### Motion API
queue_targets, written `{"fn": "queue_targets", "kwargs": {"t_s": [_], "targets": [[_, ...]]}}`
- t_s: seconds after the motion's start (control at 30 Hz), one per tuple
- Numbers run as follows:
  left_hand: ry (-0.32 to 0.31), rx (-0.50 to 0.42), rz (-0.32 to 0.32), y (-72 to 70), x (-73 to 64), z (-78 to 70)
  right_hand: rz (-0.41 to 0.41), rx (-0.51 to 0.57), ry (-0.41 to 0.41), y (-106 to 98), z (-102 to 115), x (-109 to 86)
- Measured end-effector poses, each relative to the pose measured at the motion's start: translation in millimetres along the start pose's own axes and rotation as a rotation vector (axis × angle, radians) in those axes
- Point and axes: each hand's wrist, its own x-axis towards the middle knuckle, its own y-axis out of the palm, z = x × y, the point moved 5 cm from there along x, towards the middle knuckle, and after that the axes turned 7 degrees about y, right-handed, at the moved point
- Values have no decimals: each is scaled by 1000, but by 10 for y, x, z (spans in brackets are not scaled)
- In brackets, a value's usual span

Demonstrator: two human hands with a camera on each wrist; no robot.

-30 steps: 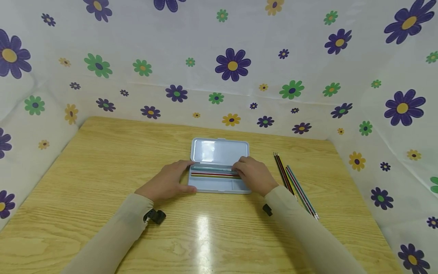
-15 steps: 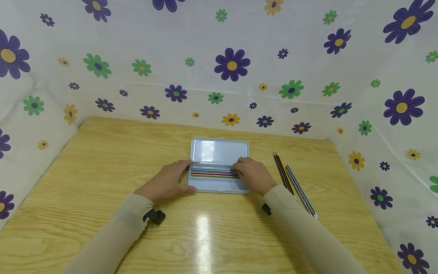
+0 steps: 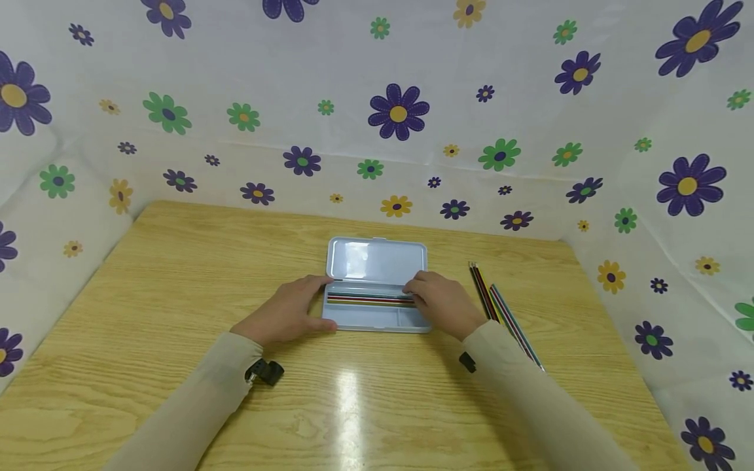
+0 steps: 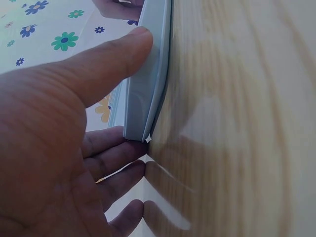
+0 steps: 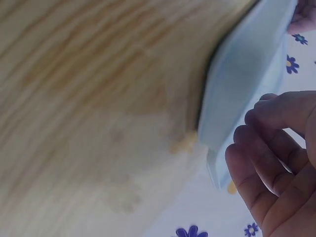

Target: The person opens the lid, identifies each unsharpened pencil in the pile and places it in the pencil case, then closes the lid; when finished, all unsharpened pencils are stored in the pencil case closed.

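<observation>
A pale blue pencil case lies on the table with its lid tipped back flat behind it. Several striped pencils lie lengthwise in the long rear compartment. My left hand holds the left end of the case; the left wrist view shows the thumb along its near wall and the fingers at its end. Over the right end of the case is my right hand, its fingertips above the pencils' right ends. In the right wrist view its fingers bend loosely, with nothing seen between them.
To the right of the case lie several dark and yellow pencils and several teal, red and white pencils, partly hidden by the right sleeve. The wooden table is bordered by flower-print cloth.
My right hand has shifted slightly to the right along the case, its fingertips drawing away over the pencils' ends. The left hand and the case stay put.
</observation>
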Motion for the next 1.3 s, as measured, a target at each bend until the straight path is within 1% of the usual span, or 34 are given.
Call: {"fn": "queue_targets", "kwargs": {"t_s": [0.1,0.17,0.23,0.37,0.53,0.63,0.7,0.83,1.0,1.1,1.3], "targets": [[-2,2,1,4,4,-2,-12,11,6,-86,-94,-118],[-2,2,2,7,6,-3,-26,16,15,-145,-197,-218],[-1,2,3,8,9,-4,-42,22,35,-199,-332,-332],[2,5,3,10,13,4,-43,44,101,-279,-668,-600],[4,12,2,15,10,17,7,85,210,-316,-1094,-985],[0,14,1,12,0,13,50,120,287,-308,-1301,-1194],[-2,15,-1,13,-1,14,79,145,323,-303,-1399,-1304],[-7,13,-2,21,7,24,124,171,356,-292,-1512,-1482],[-8,15,-3,22,14,31,205,207,379,-235,-1582,-1629],[-8,17,-3,23,16,33,234,236,393,-208,-1595,-1676],[-4,18,-1,26,22,20,242,264,406,-190,-1583,-1700]]}}
